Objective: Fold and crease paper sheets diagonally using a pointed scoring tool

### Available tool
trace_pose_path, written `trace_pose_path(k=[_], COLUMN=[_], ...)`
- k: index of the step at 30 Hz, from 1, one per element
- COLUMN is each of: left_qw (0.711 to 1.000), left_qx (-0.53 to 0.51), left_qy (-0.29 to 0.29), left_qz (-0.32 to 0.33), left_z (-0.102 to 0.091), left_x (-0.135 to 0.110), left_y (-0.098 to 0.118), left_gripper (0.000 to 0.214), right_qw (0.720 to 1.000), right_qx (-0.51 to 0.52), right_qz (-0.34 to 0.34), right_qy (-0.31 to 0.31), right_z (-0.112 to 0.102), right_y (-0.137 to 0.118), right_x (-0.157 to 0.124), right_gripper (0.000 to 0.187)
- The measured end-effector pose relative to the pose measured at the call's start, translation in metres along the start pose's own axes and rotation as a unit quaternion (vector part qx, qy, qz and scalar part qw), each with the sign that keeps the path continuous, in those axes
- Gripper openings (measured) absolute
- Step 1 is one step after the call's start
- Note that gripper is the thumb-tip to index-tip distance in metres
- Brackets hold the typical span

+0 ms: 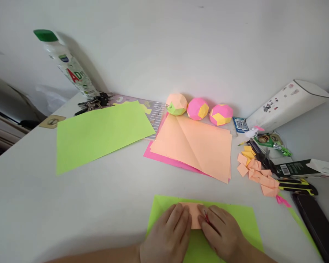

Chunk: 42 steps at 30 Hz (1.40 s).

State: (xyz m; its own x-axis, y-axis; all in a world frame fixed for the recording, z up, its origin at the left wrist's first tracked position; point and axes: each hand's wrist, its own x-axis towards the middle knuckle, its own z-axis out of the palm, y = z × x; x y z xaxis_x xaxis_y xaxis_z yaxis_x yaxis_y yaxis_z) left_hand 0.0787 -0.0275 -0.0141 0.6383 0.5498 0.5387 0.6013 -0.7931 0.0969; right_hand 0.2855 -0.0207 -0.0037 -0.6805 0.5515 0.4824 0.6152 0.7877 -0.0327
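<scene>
Head view: small folded peach paper rectangle [195, 217] lies between the hands on a bright green paper sheet [248, 216]; both touch it, neither nearer. Fingers cover its side edges, so long axis unclear. Left hand [168, 230] presses with fingers together, thumb hidden; cannot tell whether it pinches. Right hand [222, 228] grips a slim red pointed tool [207, 216]. Large creased peach paper sheets [208, 144] lie beyond, folded peach paper pieces [254, 168] far right; both stand clear of the hands.
</scene>
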Motion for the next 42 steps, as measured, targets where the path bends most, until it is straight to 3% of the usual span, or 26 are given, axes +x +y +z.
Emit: trace_pose_path(k=[22, 42], left_qw=[0.998, 0.997], left_qx=[0.034, 0.057], left_qy=[-0.047, -0.048], left_qz=[-0.001, -0.006], left_z=[-0.007, -0.01], left_x=[-0.001, -0.001], left_y=[0.0, 0.0], left_gripper=[0.029, 0.028], right_qw=[0.999, 0.998], right_qx=[0.036, 0.062], right_qz=[0.016, 0.021], right_qy=[0.014, -0.006], right_z=[-0.003, -0.001], right_y=[0.004, 0.006], right_x=[0.012, 0.007], right_gripper=[0.022, 0.025])
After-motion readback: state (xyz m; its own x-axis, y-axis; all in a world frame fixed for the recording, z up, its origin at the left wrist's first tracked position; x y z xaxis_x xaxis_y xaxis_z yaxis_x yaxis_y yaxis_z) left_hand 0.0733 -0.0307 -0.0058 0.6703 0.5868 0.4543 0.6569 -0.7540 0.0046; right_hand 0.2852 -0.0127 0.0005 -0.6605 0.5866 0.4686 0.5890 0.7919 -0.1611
